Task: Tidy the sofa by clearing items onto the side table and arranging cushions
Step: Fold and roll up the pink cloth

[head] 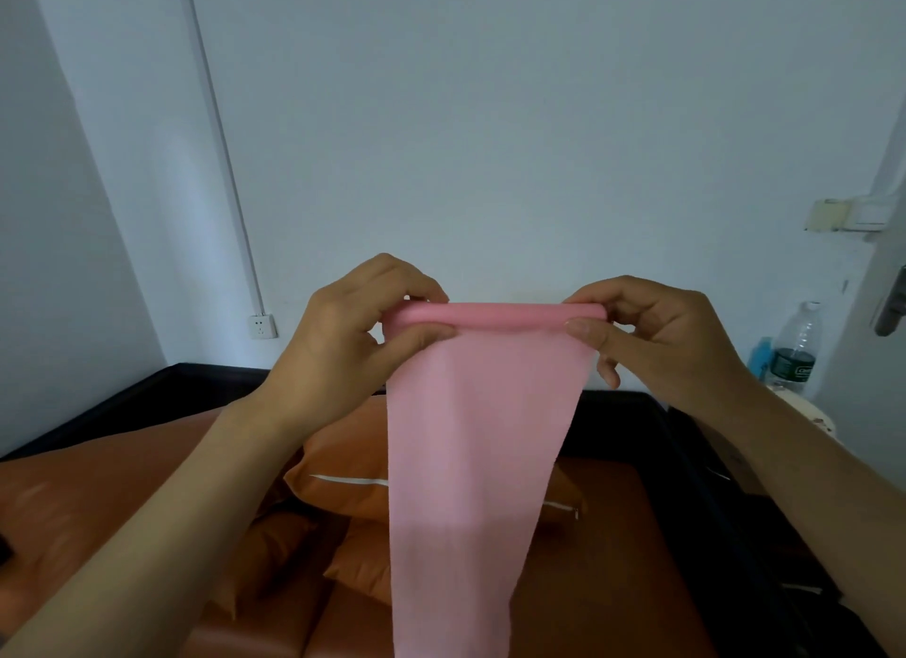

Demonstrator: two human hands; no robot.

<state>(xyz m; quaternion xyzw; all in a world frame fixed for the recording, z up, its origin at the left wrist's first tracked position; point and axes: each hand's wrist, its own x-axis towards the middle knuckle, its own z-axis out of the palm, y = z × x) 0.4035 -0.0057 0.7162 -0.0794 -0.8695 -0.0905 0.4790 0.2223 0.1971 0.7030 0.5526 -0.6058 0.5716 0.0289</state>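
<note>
A pink cloth (470,451) hangs in front of me, its top edge rolled into a tight tube. My left hand (343,344) pinches the roll's left end and my right hand (671,344) pinches its right end. The cloth narrows as it drops toward the bottom of the view. Behind it lies an orange cushion (343,471) with a white zip on the orange sofa (603,535), which has a dark frame. A second orange cushion (358,564) lies lower, partly hidden by the cloth.
A round white side table (809,412) stands at the right beside the sofa arm, with a clear water bottle (796,348) and a blue object (761,356) on it. A door with a handle (890,309) is at the far right. A wall socket (262,326) sits at the left.
</note>
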